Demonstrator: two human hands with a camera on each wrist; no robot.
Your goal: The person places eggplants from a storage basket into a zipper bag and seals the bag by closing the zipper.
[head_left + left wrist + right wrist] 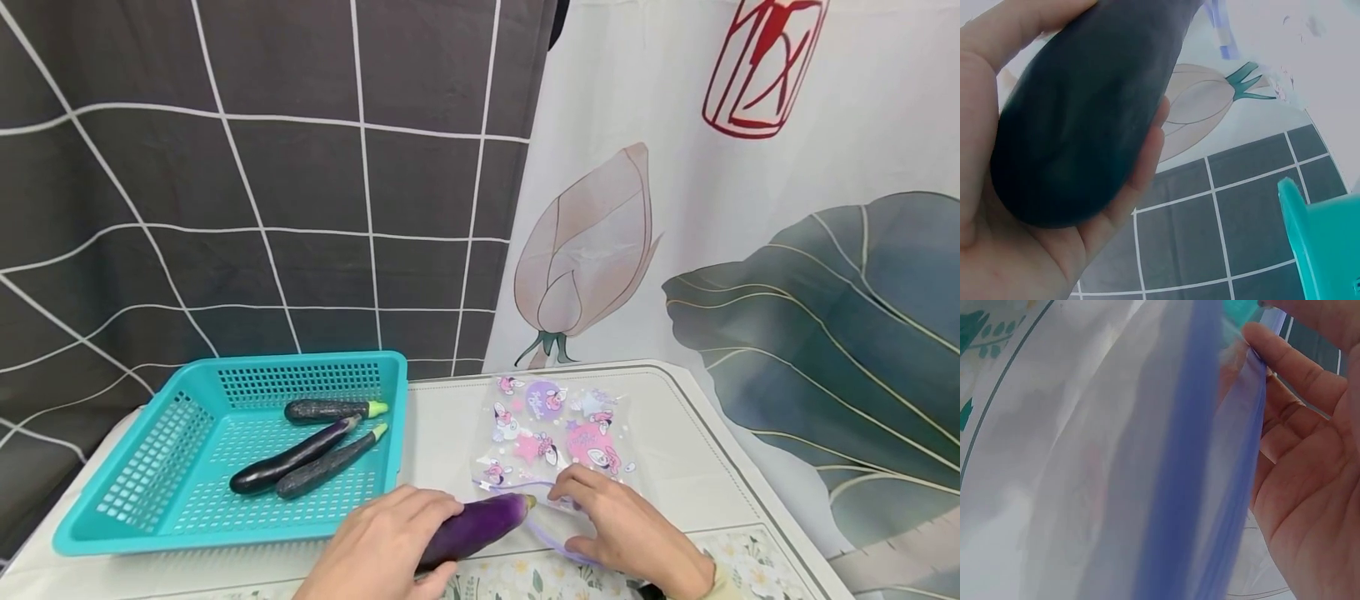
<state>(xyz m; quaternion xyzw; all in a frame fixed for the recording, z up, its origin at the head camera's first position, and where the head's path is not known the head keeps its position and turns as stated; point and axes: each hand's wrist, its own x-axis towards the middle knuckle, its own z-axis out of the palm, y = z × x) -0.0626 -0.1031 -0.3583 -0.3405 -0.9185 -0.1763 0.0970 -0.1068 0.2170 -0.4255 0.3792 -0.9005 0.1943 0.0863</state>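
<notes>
My left hand [390,542] grips a glossy purple eggplant [480,527], its stem end pointing right toward the mouth of a clear zip bag [551,433]. In the left wrist view, the palm and fingers wrap the eggplant's [1085,119] rounded thick end. The bag lies flat, printed with pink and purple cartoon figures, its purple-edged mouth parted toward me. My right hand [626,529] holds the bag at that mouth, thumb and fingers spread apart. In the right wrist view, curled fingers [1294,365] meet the purple rim [1241,462]; part of their contact is hidden by the film.
A turquoise plastic basket [82,537] stands at the left of the white table [442,433]. Three dark eggplants [296,457] lie in it. Behind the table hang a dark grid-patterned cloth [300,183] and a white floral curtain [622,67]. A flowered cloth [517,579] covers the near edge.
</notes>
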